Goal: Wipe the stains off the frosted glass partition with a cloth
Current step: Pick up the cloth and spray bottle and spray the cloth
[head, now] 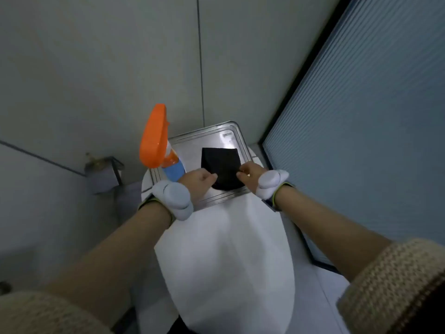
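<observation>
- Two big surfaces frame what I see: the grey wall panels ahead and, on my right, the frosted glass partition (361, 121) in its dark frame, running floor to top. I can't make out stains on it from here.
- Below me sits the closed white toilet lid (224, 261), serving as a stand for a steel tray (237, 138) laid across its far end.
- An orange-capped spray bottle (156, 141) stands upright at the tray's left edge, apparently parked there to leave both hands free.
- On the tray lies the black cloth (220, 167), flat and folded, its straight edge towards the wall and its rounded end towards me, long axis running roughly away from me.
- My left hand (198, 182) pinches the cloth's near-left edge with fingers closed on it; my right hand (250, 175) pinches the near-right edge likewise. I judge this two-handed hold is for lifting or refolding it before wiping.
- White bands wrap both wrists.
</observation>
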